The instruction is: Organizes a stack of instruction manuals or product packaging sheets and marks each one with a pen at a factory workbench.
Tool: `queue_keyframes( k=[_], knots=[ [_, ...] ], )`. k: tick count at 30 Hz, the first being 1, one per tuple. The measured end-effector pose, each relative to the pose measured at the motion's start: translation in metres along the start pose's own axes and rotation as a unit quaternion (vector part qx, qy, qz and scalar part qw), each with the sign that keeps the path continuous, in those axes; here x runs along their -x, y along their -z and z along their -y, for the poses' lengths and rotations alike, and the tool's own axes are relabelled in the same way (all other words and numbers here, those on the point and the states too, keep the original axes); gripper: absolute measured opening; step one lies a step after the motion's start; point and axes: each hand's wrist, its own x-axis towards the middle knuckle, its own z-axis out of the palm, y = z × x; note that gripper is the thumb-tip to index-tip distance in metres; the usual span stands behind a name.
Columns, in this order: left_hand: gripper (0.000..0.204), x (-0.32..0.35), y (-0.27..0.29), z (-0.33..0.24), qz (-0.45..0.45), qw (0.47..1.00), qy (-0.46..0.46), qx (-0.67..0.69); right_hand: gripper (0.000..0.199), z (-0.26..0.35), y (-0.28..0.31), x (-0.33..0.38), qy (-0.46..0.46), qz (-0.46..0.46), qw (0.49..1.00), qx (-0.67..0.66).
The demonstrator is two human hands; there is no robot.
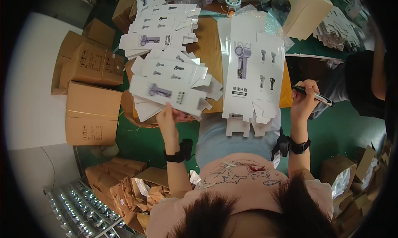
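The flat white carton (143, 85) lies just beyond the left hand (168, 115), on top of an overlapping heap; that hand pinches its near edge, thumb above and the other fingers mostly hidden below. The right hand (304, 97) is closed round a marker pen (323, 98), raised beside the near right edge of the carton stack (253, 63), apart from it; whether the tip is bare, I cannot tell.

The likeliest trouble is a slide: the sheets under the left hand are fanned out unevenly, so a sharp tug could drag neighbours along or send some over the near edge. Cut flaps poking out to the right of that hand could catch on one another and bend. If the pen's tip is uncovered, a careless dip of the right hand could streak a printed face. The stack between the hands overhangs the near edge, above the person's lap, so a bump from below could skew it.

Further beyond the left hand, another carton pile (155, 39) crowds the wooden tabletop (207, 43). Ahead of the right hand, bubble wrap (274, 25) rests against the stack's far end. Well left of the left hand stand brown boxes (93, 113); another person (356, 84) is near the right hand's outer side, limiting elbow room there.
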Motion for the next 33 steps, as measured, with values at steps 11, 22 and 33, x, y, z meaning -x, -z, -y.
queue_keyframes(
  k=[11,22,33],
  knots=[
    [0.054,-0.078,-0.03,-0.09,0.116,0.687,-0.525,-0.488,0.013,0.004,-0.008,0.014,-0.022,0.042,0.998,0.05],
    [0.056,-0.107,-0.051,-0.063,0.208,0.639,-0.456,-0.583,0.024,0.068,-0.104,-0.043,-0.022,0.482,0.841,0.243],
    [0.025,0.006,0.019,0.022,-0.278,0.932,-0.071,0.22,0.024,-0.094,-0.212,-0.058,0.018,0.705,0.632,0.32]
  ],
)
